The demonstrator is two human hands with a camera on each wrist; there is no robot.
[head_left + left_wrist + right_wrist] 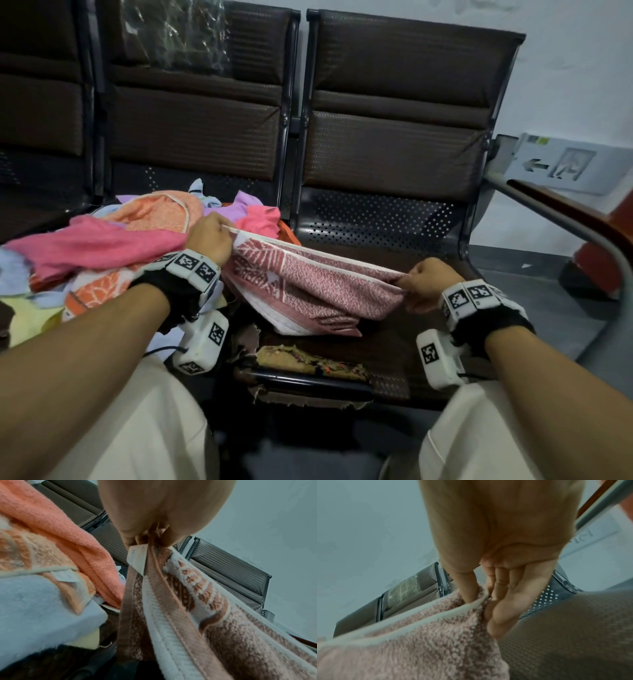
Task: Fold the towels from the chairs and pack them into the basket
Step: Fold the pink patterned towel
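Observation:
A dusty-red patterned towel (308,291) with white borders hangs stretched between my two hands over the right-hand chair seat (394,349). My left hand (214,236) pinches its left top corner, and the wrist view shows the white label (137,558) of the towel (188,615) just under the fingers. My right hand (423,279) pinches the right top corner; in the right wrist view thumb and fingers (498,601) clamp the white hem of the towel (411,649). The towel's lower edge sags onto the seat. No basket is in view.
A heap of loose towels (102,246), pink, orange, lilac, pale blue and yellow, covers the left-hand seat. The brown padded chair backs (394,120) stand behind. The seat's front edge (308,363) is torn. A grey handrail (565,226) runs at the right.

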